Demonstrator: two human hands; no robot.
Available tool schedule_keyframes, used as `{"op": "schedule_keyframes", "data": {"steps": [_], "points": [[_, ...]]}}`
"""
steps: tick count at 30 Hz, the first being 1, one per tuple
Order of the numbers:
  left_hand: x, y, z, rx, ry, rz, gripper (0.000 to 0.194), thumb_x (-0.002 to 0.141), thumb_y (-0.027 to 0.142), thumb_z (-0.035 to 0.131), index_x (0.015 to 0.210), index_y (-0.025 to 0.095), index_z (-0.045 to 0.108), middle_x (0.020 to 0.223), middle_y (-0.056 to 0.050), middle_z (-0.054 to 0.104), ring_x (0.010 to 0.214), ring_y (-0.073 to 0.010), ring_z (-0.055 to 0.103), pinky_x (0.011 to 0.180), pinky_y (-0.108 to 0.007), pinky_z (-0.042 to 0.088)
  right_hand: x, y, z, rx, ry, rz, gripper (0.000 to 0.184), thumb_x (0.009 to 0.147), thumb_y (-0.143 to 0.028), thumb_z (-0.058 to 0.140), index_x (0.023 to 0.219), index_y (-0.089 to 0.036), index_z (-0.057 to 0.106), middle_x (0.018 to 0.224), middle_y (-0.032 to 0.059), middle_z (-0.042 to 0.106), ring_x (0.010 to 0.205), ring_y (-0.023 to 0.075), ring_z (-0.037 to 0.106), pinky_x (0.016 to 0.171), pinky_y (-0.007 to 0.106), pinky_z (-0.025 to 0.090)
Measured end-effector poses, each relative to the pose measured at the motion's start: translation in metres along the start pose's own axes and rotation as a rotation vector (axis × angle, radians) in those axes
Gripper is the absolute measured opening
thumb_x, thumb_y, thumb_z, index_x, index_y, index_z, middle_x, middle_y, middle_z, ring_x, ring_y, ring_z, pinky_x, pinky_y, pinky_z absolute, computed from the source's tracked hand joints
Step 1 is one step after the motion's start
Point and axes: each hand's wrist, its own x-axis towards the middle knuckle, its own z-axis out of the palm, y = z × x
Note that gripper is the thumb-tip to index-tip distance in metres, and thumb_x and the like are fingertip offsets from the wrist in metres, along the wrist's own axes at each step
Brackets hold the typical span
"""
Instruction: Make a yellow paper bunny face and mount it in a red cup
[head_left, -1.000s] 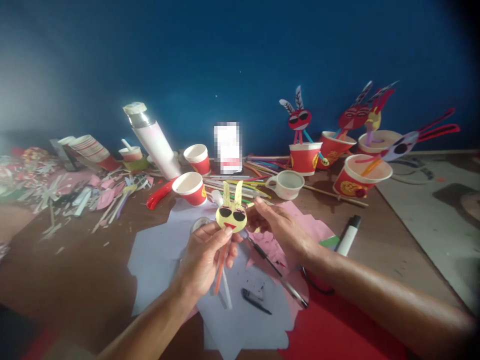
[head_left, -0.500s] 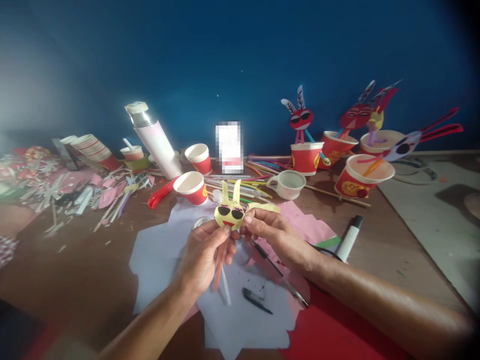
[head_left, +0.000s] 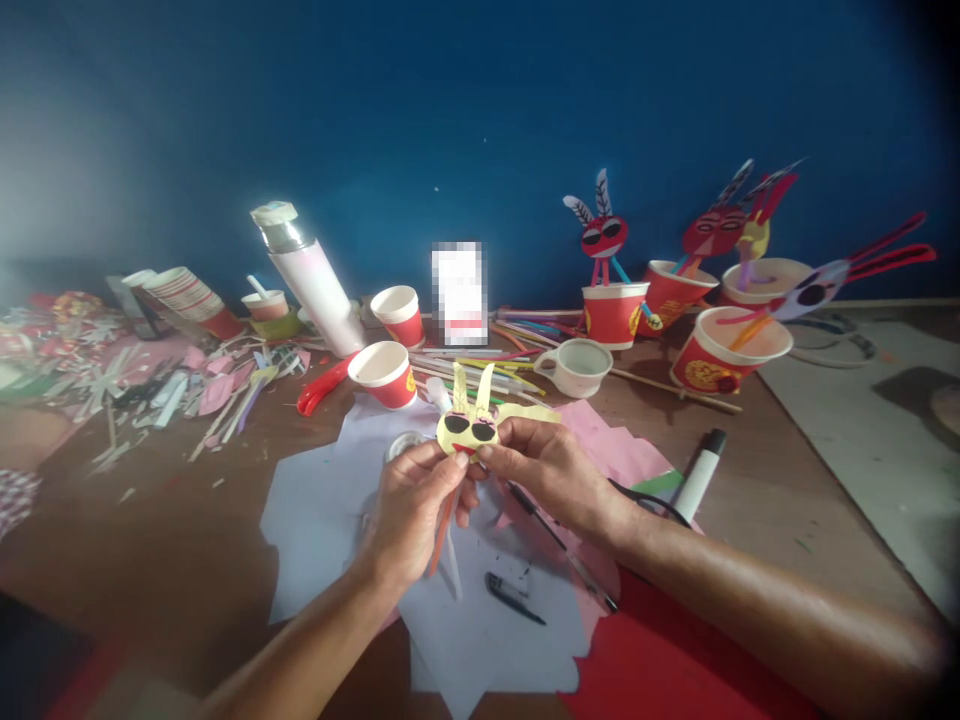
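Note:
Both hands hold a yellow paper rabbit face [head_left: 469,428] with two tall ears, black oval eyes and a red mouth. My left hand [head_left: 412,510] pinches its lower edge, thumb in front near the mouth. Below that hand hang an orange stick [head_left: 443,535] and a white stick [head_left: 454,568]; how they join the face is hidden. My right hand [head_left: 559,470] grips the face's right edge between thumb and fingers. Under the hands lie white paper sheets [head_left: 315,530], a black pen [head_left: 540,515] and a pen cap [head_left: 514,598].
Behind stand red paper cups [head_left: 382,375], a white mug [head_left: 581,368] and a white thermos [head_left: 319,290]. Finished paper figures [head_left: 604,238] stick up from cups at right. Paper scraps [head_left: 217,385] pile at left. A marker [head_left: 701,478] and red paper [head_left: 660,650] lie at right.
The rabbit face has shifted slightly right and tilted a little. My right thumb has moved down toward the mouth, nearer my left thumb.

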Motion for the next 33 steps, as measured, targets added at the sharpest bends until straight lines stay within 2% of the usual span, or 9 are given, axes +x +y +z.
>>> {"op": "schedule_keyframes", "data": {"steps": [6, 12, 15, 20, 22, 28, 30, 33], "points": [[0.000, 0.001, 0.002, 0.046, 0.043, 0.048, 0.018, 0.074, 0.029, 0.067, 0.068, 0.012, 0.065, 0.055, 0.000, 0.059, 0.047, -0.0097, 0.052, 0.040, -0.018, 0.042, -0.001, -0.005, 0.000, -0.148, 0.062, 0.017, 0.022, 0.079, -0.030, 0.061, 0.062, -0.018, 0.058, 0.057, -0.0049, 0.056, 0.048, 0.0074, 0.045, 0.044, 0.020, 0.034], [0.000, -0.001, 0.003, 0.081, 0.029, 0.075, 0.019, 0.074, 0.032, 0.067, 0.071, 0.013, 0.067, 0.053, 0.000, 0.059, 0.047, -0.0102, 0.051, 0.040, -0.019, 0.042, -0.002, -0.006, 0.000, -0.176, 0.087, 0.014, 0.022, 0.078, -0.027, 0.061, 0.058, -0.018, 0.057, 0.053, -0.0055, 0.052, 0.047, 0.0069, 0.042, 0.043, 0.020, 0.032], [0.000, -0.001, 0.004, 0.076, 0.042, 0.074, 0.019, 0.074, 0.031, 0.067, 0.072, 0.013, 0.066, 0.054, -0.001, 0.059, 0.047, -0.0104, 0.051, 0.040, -0.019, 0.042, -0.001, -0.004, -0.001, -0.183, 0.079, -0.001, 0.021, 0.079, -0.028, 0.062, 0.061, -0.017, 0.061, 0.055, -0.0048, 0.055, 0.049, 0.0073, 0.044, 0.045, 0.020, 0.033], [0.000, -0.002, -0.001, 0.087, 0.055, 0.067, 0.018, 0.076, 0.030, 0.065, 0.074, 0.013, 0.066, 0.060, -0.001, 0.061, 0.049, -0.0100, 0.053, 0.042, -0.019, 0.043, -0.001, -0.001, -0.005, -0.177, -0.019, -0.125, 0.022, 0.085, -0.034, 0.060, 0.072, -0.018, 0.069, 0.072, -0.0003, 0.068, 0.068, 0.0125, 0.058, 0.062, 0.023, 0.043], [0.002, -0.004, -0.005, 0.106, 0.063, 0.056, 0.017, 0.079, 0.030, 0.063, 0.075, 0.013, 0.065, 0.059, 0.000, 0.060, 0.049, -0.0092, 0.052, 0.043, -0.019, 0.043, -0.001, -0.001, -0.006, -0.183, -0.039, -0.143, 0.025, 0.086, -0.038, 0.059, 0.076, -0.018, 0.069, 0.074, 0.0005, 0.069, 0.071, 0.0138, 0.060, 0.065, 0.024, 0.044], [0.003, -0.004, -0.010, 0.096, 0.079, 0.030, 0.017, 0.080, 0.030, 0.063, 0.083, 0.013, 0.066, 0.068, -0.002, 0.062, 0.051, -0.0093, 0.053, 0.044, -0.019, 0.043, -0.001, 0.000, -0.008, -0.129, -0.037, -0.061, 0.043, 0.090, -0.049, 0.049, 0.067, -0.017, 0.064, 0.067, 0.0013, 0.062, 0.061, 0.0123, 0.055, 0.060, 0.025, 0.043], [0.003, -0.003, -0.009, 0.077, 0.073, 0.029, 0.016, 0.079, 0.028, 0.063, 0.081, 0.013, 0.066, 0.068, -0.002, 0.062, 0.051, -0.0094, 0.053, 0.043, -0.019, 0.043, 0.000, 0.002, -0.007, -0.087, -0.040, -0.050, 0.041, 0.090, -0.048, 0.050, 0.068, -0.017, 0.064, 0.068, 0.0011, 0.062, 0.061, 0.0118, 0.054, 0.060, 0.025, 0.042], [0.002, -0.003, -0.006, 0.076, 0.070, 0.037, 0.015, 0.078, 0.028, 0.064, 0.076, 0.013, 0.065, 0.066, -0.001, 0.061, 0.051, -0.0090, 0.053, 0.043, -0.019, 0.044, 0.000, 0.004, -0.005, -0.059, -0.039, -0.020, 0.029, 0.085, -0.042, 0.059, 0.073, -0.017, 0.065, 0.069, -0.0003, 0.063, 0.062, 0.0107, 0.053, 0.059, 0.023, 0.041]]}}
